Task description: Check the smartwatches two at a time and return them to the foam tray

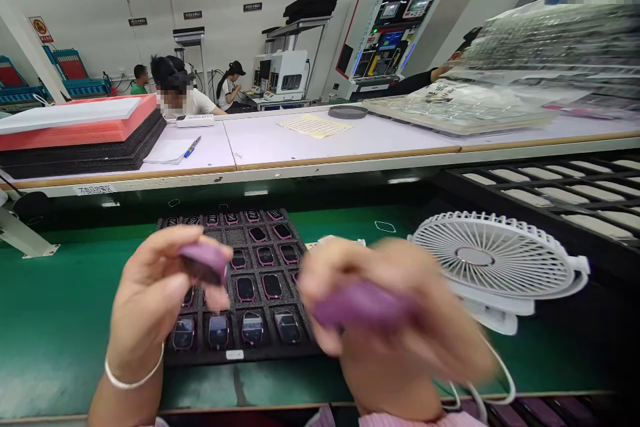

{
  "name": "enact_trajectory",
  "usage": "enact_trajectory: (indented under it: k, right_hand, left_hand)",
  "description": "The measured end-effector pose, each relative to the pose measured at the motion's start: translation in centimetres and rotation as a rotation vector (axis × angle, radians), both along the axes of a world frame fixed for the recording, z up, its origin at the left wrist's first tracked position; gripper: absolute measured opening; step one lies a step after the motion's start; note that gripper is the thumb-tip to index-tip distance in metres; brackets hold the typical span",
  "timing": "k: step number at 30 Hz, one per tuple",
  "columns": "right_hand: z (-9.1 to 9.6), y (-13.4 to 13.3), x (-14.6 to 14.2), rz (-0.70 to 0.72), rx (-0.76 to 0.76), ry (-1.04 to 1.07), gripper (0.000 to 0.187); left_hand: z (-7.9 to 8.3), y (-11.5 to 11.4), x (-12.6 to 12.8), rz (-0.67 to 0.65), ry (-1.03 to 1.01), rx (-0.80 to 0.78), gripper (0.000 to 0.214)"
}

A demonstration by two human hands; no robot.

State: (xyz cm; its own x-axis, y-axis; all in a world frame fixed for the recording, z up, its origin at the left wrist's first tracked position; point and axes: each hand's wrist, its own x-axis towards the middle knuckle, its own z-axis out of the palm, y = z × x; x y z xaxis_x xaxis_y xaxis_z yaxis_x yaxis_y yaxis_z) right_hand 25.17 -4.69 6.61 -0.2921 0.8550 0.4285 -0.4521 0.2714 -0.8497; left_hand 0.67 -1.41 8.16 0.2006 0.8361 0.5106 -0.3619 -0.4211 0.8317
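Observation:
My left hand [153, 293] pinches a purple soft-looking piece [204, 262] between thumb and fingers, above the left edge of a black foam tray [270, 351]. A metal bangle [134, 373] circles that wrist. My right hand [385, 320] is motion-blurred and grips a longer purple piece [363, 305] over the tray's right edge. The tray's pockets hold several dark smartwatches with pink rims, in rows. My hands hide part of the tray.
A green bench mat [60, 320] lies under the tray. A white clip-on fan [493, 260] stands to the right, its white cable trailing down. A black rack sits at right. Beyond, a raised white shelf carries foam stacks, papers and plastic-wrapped trays; several people work behind it.

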Motion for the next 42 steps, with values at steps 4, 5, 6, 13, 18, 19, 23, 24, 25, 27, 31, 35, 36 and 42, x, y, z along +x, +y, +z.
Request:
enact_trajectory:
  k: [4, 5, 6, 13, 18, 19, 23, 24, 25, 27, 31, 35, 36, 42]
  right_hand:
    - [0.3, 7.4, -3.0, 0.01, -0.097, 0.086, 0.029]
    - [-0.1, 8.6, -3.4, 0.0, -0.14, 0.076, 0.032]
    - [-0.6, 9.5, -3.6, -0.009, -0.178, 0.061, 0.034]
    - [-2.6, 11.7, -3.9, -0.051, -0.254, 0.011, 0.052]
    - [-3.2, 12.1, -3.9, -0.076, -0.229, -0.024, 0.032]
    - [-3.4, 12.3, -3.9, -0.084, -0.224, -0.039, 0.03]
    - [-4.5, 13.6, -3.7, -0.088, -0.251, -0.079, 0.027]
    - [-4.8, 14.1, -3.6, -0.086, -0.267, -0.093, 0.028]
    - [-5.2, 14.7, -3.6, -0.089, -0.275, -0.14, 0.032]
    - [-6.2, 15.9, -3.6, -0.116, -0.255, -0.31, 0.045]
    - [-8.7, 18.2, -4.0, -0.149, -0.19, -0.637, 0.065]
    - [-11.0, 19.6, -4.2, -0.201, -0.109, -0.906, 0.057]
    - [-11.4, 19.8, -4.2, -0.224, -0.071, -0.972, 0.055]
    - [-11.9, 20.5, -4.4, -0.292, 0.099, -1.282, 0.055]
  left_hand:
    - [-0.8, 5.0, 2.0, 0.129, 0.063, -0.103, 0.038]
    - [-1.4, 5.9, 2.2, 0.131, 0.082, -0.133, 0.04]
    - [-2.0, 6.5, 2.4, 0.132, 0.094, -0.159, 0.042]
    - [-3.3, 8.0, 2.7, 0.071, 0.075, -0.276, 0.04]
    - [-3.2, 8.1, 2.8, 0.138, 0.166, -0.24, 0.036]
    - [-3.3, 8.1, 2.8, 0.161, 0.195, -0.228, 0.035]
    - [-4.2, 9.6, 2.5, 0.204, 0.291, -0.213, 0.043]
    - [-4.7, 10.4, 2.3, 0.202, 0.342, -0.21, 0.048]
    - [-5.3, 11.3, 2.0, 0.194, 0.411, -0.209, 0.052]
    - [-6.7, 13.3, 1.4, 0.208, 0.639, -0.202, 0.058]
    - [-9.8, 16.6, 0.1, 0.238, 0.904, -0.209, 0.054]
    - [-12.0, 17.8, -0.6, 0.295, 1.176, -0.163, 0.049]
    - [-12.3, 17.9, -0.8, 0.306, 1.236, -0.149, 0.049]
    - [-12.3, 17.8, -1.2, 0.338, 1.494, -0.1, 0.065]
